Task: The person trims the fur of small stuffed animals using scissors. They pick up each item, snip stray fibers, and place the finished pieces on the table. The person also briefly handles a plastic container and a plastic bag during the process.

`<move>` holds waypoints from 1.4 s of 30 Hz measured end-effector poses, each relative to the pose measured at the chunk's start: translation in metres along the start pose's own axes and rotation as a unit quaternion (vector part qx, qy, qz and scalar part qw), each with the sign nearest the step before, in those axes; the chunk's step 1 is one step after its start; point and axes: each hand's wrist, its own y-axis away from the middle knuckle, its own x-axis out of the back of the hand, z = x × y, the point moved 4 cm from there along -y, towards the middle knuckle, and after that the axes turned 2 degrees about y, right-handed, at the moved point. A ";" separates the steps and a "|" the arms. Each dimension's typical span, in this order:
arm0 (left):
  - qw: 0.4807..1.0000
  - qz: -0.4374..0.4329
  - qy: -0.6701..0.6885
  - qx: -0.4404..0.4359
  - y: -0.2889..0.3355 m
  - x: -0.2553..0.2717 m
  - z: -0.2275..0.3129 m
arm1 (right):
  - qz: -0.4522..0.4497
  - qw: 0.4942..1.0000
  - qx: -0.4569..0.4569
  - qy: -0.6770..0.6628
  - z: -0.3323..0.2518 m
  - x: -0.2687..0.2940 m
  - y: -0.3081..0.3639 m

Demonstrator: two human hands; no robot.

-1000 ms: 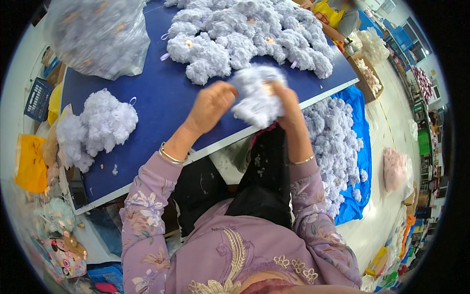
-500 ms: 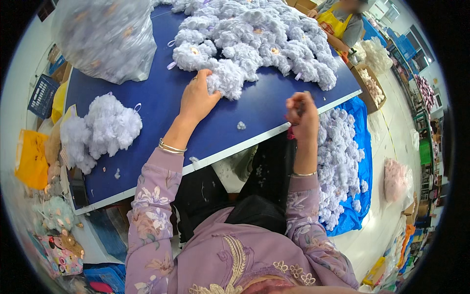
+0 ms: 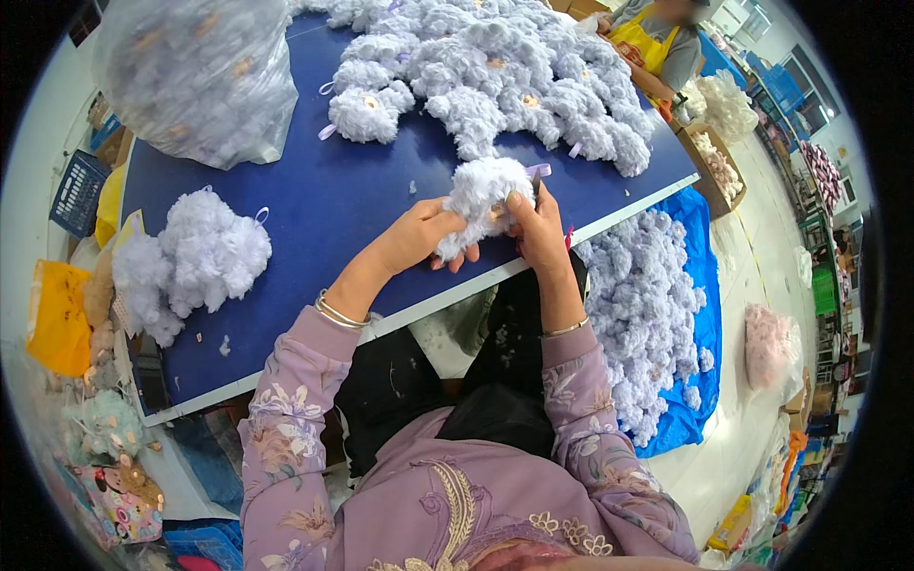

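Observation:
A fluffy pale lavender plush piece [image 3: 487,193] is held over the near edge of the blue table, with a purple ribbon loop [image 3: 539,171] at its upper right. My left hand [image 3: 426,235] grips its left side, fingers curled under it. My right hand [image 3: 541,230] is closed on its right side, thumb pressed on the fur near a small tan patch. Something dark and narrow, perhaps a small tool, sticks up from the right hand, with a bit of red by the palm; its kind is unclear. Beyond lies a heap of similar plush pieces [image 3: 505,71].
A clear bag of plush [image 3: 195,81] and a smaller plush pile [image 3: 214,249] occupy the left of the blue table [image 3: 314,219]. Right of my legs, more plush lies on a blue sheet [image 3: 700,285]. A person in a yellow apron [image 3: 643,43] is at the far right.
My left hand has drawn a plush piece from the near edge of the heap toward me. My right hand has come left and up and now grips it too.

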 end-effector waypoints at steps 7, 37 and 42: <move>0.989 -0.007 -0.139 0.042 -0.001 -0.006 -0.006 | 0.014 0.998 -0.041 0.041 0.000 -0.006 -0.006; 0.981 0.057 -0.180 -0.033 -0.003 -0.005 -0.005 | 0.053 0.974 -0.010 -0.221 0.015 -0.012 0.000; 0.974 0.052 -0.211 -0.069 -0.001 -0.006 -0.004 | 0.017 0.975 -0.017 -0.219 0.016 -0.009 0.000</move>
